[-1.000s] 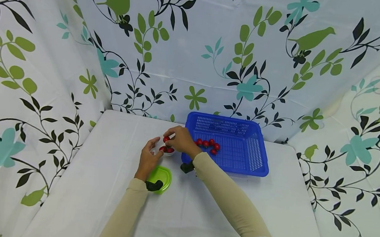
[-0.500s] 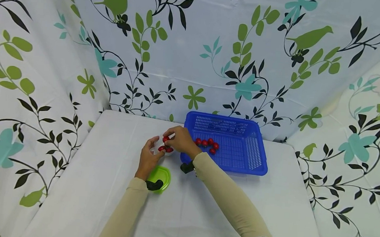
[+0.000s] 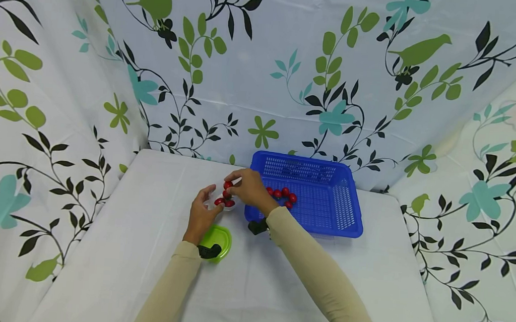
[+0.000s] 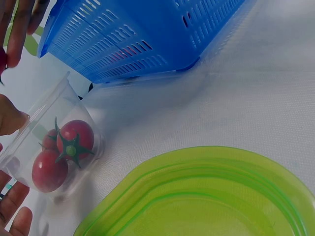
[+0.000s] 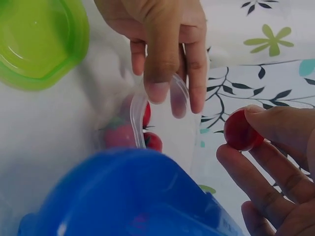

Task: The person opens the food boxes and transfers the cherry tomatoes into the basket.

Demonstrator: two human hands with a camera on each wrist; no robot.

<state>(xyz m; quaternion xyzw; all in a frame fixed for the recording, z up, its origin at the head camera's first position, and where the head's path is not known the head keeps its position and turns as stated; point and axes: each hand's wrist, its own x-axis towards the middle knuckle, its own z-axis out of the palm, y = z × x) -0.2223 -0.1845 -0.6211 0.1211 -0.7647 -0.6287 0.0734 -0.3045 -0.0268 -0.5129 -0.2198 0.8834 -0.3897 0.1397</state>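
My left hand (image 3: 201,214) holds a small clear plastic cup (image 4: 78,109) by the rim, thumb on one side and fingers on the other. Inside the cup lie a few red cherry tomatoes (image 4: 78,136) with green stems. Just above and beside the cup, my right hand (image 3: 249,188) pinches one cherry tomato (image 5: 241,130) between thumb and fingers. That tomato is outside the cup in the right wrist view. Near my left wrist, a green lid (image 3: 222,239) rests on the table, partly covered by the wrist in the head view.
A blue perforated basket (image 3: 327,202) stands right of the cup, close to my right forearm. Several cherry tomatoes (image 3: 285,192) lie in its left part. White cloth covers the table (image 3: 275,283), and patterned curtains (image 3: 264,80) hang around the back and sides.
My right hand has shifted slightly away and to the right with the pinched cherry tomato, showing more of the tomatoes below it. The left hand stays at the cup.
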